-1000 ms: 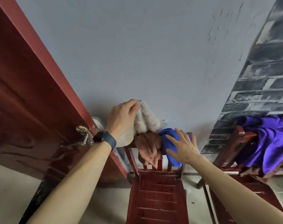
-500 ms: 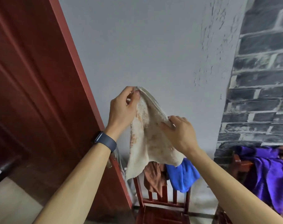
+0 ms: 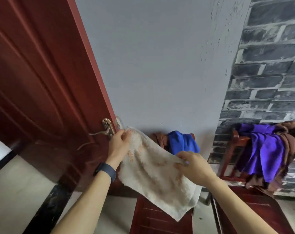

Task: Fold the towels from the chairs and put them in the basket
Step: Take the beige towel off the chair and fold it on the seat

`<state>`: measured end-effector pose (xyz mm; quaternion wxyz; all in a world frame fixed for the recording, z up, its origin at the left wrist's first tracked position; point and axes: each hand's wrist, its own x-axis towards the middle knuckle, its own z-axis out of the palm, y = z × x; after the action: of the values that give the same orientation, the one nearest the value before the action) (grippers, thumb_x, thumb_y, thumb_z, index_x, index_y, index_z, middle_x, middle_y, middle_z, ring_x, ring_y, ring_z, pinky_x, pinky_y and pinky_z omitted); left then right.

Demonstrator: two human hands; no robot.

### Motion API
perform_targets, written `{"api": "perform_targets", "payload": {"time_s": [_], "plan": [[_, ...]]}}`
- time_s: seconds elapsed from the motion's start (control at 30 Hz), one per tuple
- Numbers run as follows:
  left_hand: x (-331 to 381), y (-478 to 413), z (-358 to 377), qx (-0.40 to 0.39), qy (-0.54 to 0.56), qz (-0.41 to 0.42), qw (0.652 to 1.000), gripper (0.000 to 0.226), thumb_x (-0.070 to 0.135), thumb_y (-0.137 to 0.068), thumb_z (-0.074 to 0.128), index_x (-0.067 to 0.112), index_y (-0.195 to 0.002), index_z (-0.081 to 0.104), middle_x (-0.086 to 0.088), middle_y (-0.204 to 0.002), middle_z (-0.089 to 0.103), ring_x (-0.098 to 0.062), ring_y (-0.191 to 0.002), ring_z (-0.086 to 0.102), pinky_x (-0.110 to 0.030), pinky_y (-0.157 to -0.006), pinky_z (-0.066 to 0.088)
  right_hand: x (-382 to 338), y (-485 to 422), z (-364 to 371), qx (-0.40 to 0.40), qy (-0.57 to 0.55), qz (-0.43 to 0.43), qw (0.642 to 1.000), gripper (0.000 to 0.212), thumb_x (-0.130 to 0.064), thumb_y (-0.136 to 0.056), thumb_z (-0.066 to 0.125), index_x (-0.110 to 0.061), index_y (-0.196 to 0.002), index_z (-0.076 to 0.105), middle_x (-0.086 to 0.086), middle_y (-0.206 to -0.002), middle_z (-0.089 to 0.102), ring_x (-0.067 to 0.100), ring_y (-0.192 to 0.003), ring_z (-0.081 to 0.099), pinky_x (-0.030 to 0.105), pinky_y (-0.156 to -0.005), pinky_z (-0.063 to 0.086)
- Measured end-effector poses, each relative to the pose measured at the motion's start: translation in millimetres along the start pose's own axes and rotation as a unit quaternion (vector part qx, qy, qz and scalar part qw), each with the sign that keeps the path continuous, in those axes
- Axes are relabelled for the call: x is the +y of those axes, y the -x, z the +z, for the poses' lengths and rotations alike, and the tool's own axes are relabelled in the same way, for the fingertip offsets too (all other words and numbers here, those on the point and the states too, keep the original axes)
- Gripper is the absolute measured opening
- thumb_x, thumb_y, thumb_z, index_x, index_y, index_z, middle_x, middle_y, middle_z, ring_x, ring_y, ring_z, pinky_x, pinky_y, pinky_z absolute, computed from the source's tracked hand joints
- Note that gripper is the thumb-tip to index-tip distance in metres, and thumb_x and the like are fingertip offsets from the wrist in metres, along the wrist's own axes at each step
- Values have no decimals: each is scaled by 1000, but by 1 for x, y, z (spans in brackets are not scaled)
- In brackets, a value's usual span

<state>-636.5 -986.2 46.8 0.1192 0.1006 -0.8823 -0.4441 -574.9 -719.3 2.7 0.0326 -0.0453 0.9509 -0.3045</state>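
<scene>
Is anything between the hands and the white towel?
No, nothing. The left hand pinches a top corner of the white towel, and the right hand pinches the other end. No basket is in view, so that path cannot be judged.

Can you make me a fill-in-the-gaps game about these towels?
The left hand and right hand hold the cream towel; the wristband is on the ____ arm.
Behind it, the bright towel beside the brown towel is coloured ____.
The big towel on the chair by the brick wall is coloured ____.
Missing words: left, blue, purple.
</scene>
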Motion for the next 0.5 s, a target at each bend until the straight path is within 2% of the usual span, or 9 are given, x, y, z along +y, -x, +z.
{"api": "perform_targets", "payload": {"time_s": [0.07,0.13,0.17,0.23,0.27,0.33,0.43,0.5], "plan": [[-2,19,19,-56,26,2,998,25,33,-97,57,13,-83,63,-1,-74,62,-18,-72,57,-27,-63,39,5,12,24,35,-14,23,999,29,-50,-92,60,-37,-118,62,-16,-108,61,9,-97,59,27,-81,48],[2,34,36,-148,55,28,987,23,30,-96,59,14,-81,66,5,-67,58,-10,-62,51,-18,-53,34,0,20,44,23,-102,14,994,40,-52,-87,67,-40,-125,57,-21,-116,58,2,-99,61,24,-85,50],[4,42,42,-200,56,42,977,20,30,-96,59,17,-84,68,9,-68,58,-6,-62,50,-15,-53,34,-5,22,52,10,-146,8,989,43,-50,-86,70,-42,-125,57,-23,-117,57,0,-96,63,23,-85,52],[1,47,50,-287,34,81,954,19,38,-95,60,23,-91,71,14,-75,64,-1,-69,55,-16,-63,41,-16,23,64,31,-193,7,981,28,-42,-85,74,-37,-111,63,-19,-109,62,1,-83,66,24,-78,54],[-3,47,51,-316,23,95,944,22,42,-94,60,24,-94,72,13,-79,67,-1,-73,57,-20,-67,43,-21,21,68,56,-207,16,977,18,-37,-85,75,-33,-99,65,-15,-100,66,5,-75,66,27,-74,55],[-16,42,49,-337,19,101,936,31,49,-93,60,22,-101,73,2,-90,72,-6,-79,60,-28,-72,48,-28,20,75,85,-221,26,971,16,-34,-85,77,-32,-90,62,-9,-88,68,10,-64,66,29,-66,54],[-38,35,46,-351,24,92,932,41,58,-88,59,24,-107,72,-3,-101,72,-10,-91,66,-34,-83,52,-36,18,85,83,-245,41,965,17,-31,-86,76,-32,-94,61,-12,-87,71,7,-71,69,24,-67,53],[-56,35,47,-356,30,72,931,39,56,-88,62,28,-114,70,7,-102,72,-6,-96,65,-29,-84,51,-41,18,93,84,-241,69,964,9,-26,-89,72,-28,-84,65,-15,-78,73,2,-73,69,23,-70,52]]}}
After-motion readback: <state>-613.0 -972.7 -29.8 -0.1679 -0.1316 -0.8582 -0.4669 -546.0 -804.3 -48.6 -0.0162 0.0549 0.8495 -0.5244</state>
